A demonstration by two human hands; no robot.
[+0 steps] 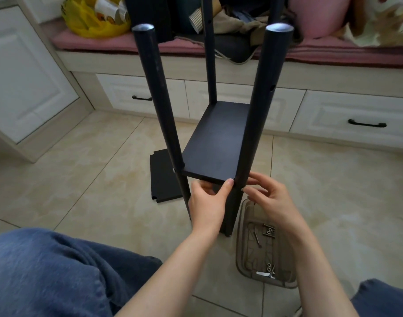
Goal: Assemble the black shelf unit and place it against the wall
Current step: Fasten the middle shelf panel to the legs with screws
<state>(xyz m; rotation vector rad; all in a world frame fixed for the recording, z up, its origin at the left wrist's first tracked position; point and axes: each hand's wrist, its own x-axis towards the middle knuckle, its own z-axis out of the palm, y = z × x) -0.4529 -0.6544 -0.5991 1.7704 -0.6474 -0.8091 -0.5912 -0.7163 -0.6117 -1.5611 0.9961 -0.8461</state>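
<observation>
Pinching the front edge of the shelf board (pixel 216 143) with fingers of the left hand (pixel 207 202), holding it level above the floor (pixel 93 179), and squaring its corner against the right front post (pixel 258 110) with the right hand (pixel 270 196), grasp impossible to tell.

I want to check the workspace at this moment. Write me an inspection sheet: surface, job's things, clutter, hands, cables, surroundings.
Surface: beige tile floor; the work stands on it.
Job's things: black shelf unit upright, one shelf board fitted between its posts; spare board flat on the floor; clear tray holding screws and a hex key.
Clutter: yellow bag and paper cups on the bench.
Hands: left hand grips the shelf board's front edge; right hand has its fingertips at the front right post; a pinch cannot be told.
Cables: nothing seen.
Surroundings: pink cushion, white drawers.
</observation>
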